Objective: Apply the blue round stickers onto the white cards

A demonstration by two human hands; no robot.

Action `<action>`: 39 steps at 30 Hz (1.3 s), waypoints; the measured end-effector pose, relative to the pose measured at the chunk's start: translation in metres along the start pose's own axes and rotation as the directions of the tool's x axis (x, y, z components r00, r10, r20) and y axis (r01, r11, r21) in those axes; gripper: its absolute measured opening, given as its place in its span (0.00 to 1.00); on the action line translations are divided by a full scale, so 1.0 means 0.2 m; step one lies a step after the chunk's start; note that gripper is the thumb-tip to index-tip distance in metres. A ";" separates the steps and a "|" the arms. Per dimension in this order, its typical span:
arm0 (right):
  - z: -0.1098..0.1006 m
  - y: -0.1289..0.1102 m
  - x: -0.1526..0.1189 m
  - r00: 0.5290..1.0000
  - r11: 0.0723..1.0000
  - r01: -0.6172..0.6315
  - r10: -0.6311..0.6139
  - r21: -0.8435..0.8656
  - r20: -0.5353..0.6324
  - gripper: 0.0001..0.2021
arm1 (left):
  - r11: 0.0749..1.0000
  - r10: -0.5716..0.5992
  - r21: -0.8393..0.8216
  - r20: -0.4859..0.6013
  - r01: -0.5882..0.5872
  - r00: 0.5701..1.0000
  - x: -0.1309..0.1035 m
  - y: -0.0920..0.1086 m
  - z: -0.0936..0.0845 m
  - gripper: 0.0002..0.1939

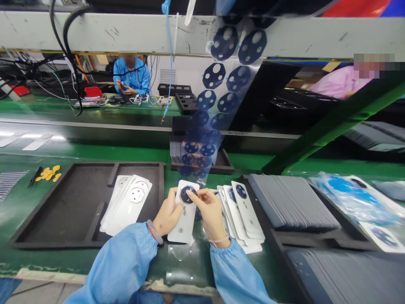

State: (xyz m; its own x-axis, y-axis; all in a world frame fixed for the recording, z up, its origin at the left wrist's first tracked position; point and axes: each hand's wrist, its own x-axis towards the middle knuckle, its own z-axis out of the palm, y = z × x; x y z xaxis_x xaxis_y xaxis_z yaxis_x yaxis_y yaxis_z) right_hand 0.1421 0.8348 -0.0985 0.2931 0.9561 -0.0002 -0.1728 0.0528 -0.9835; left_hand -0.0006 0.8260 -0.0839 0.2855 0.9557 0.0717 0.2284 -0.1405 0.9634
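A white phone-shaped panel (186,223) lies in front of me, tilted slightly, with a dark blue camera-ring sticker (187,195) at its top. My left hand (167,214) grips the panel's left edge. My right hand (209,209) presses thumb and fingers at the sticker's right side. To the left, a fanned stack of white panels (126,211) with pale rings rests on a black tray (63,202). Right of my hands, another stack of white panels (245,215) carries dark blue rings. A clear strip of dark stickers (214,76) hangs from above, behind the panel.
Black trays on the right hold rows of grey panels (291,200), with plastic-wrapped items (357,196) beyond. Yellow round pieces (49,173) lie at left. A green post (335,122) slants at right. Across the bench sit a person in blue (131,76) and one in pink (335,82).
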 end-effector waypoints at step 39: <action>0.05 -0.01 -0.06 0.994 0.997 0.078 -0.079 0.004 0.081 0.17 | 0.971 -0.145 -0.180 0.066 0.155 0.987 0.00 0.02 0.01 0.18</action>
State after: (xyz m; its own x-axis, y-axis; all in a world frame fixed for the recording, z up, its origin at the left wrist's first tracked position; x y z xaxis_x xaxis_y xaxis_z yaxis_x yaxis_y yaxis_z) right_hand 0.1302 0.8255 -0.0953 0.2290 0.9691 0.0916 -0.1526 0.1287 -0.9799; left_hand 0.0024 0.8255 -0.0800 0.3098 0.9469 -0.0861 0.0984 0.0581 0.9934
